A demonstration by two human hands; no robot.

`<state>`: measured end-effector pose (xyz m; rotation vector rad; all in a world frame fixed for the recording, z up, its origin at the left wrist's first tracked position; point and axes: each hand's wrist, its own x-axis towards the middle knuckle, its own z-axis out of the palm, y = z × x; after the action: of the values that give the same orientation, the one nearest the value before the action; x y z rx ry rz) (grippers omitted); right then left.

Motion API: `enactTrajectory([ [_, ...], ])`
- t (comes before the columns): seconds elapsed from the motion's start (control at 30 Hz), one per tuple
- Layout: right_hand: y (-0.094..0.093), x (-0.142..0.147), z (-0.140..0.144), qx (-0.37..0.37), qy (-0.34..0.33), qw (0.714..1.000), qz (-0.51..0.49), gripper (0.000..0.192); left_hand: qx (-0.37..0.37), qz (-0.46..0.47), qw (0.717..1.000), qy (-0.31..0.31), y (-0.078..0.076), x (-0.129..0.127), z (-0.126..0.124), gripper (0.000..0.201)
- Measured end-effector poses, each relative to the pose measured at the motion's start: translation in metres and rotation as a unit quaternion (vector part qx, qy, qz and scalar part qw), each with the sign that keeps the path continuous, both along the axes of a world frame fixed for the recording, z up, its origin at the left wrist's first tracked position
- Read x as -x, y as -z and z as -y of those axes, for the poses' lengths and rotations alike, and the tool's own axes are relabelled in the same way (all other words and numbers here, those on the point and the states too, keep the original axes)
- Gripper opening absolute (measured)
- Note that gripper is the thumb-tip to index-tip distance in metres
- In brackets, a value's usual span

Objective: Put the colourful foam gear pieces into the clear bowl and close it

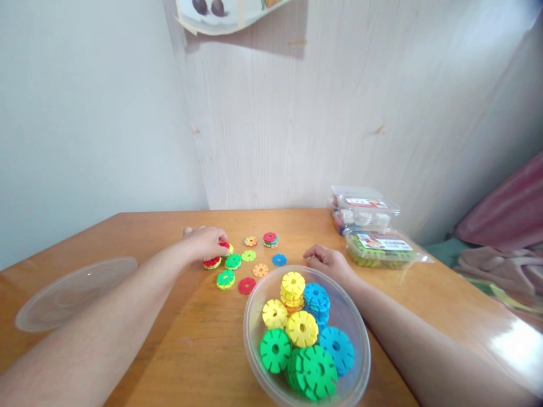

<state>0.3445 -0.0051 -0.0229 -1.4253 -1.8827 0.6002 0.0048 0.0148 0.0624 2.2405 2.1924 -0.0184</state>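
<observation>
My left hand [205, 243] reaches to the far left of the loose pieces. Its fingers are closed at a red notched disc [223, 247], which sits by a yellow one. Close by are a red-topped stack [212, 263], a green-topped stack [233, 262] and another green-topped stack [225, 279]. My right hand [326, 260] rests on the table behind the bowl, its fingers curled in with nothing visible in them. The clear plastic bowl [251, 345] holds stacks of yellow, blue and green notched discs.
Single discs lie mid-table: a red one [246, 286], a blue one [279, 260] and an orange one [260, 270]. Behind them stands a red-topped stack [270, 238]. A clear lid [76, 291] lies at left. Clear food boxes [382, 246] stand at back right, near the wall.
</observation>
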Motion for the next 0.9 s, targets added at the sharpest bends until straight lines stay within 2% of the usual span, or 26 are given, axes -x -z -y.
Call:
enactTrajectory([
  [0.47, -0.002, 0.000, 0.001, -0.002, 0.004, 1.000, 0.009, 0.023, 0.001, 0.002, 1.000, 0.002, 0.008, 0.004, -0.008, 0.037],
  [0.73, 0.002, -0.002, -0.002, -0.003, -0.004, 1.000, 0.010, 0.022, -0.002, 0.000, 1.000, 0.000, 0.002, -0.002, 0.003, 0.039],
  [0.9, 0.005, -0.003, -0.004, 0.001, -0.005, 1.000, 0.012, 0.024, -0.020, 0.028, 0.999, -0.016, -0.001, 0.004, 0.007, 0.046],
])
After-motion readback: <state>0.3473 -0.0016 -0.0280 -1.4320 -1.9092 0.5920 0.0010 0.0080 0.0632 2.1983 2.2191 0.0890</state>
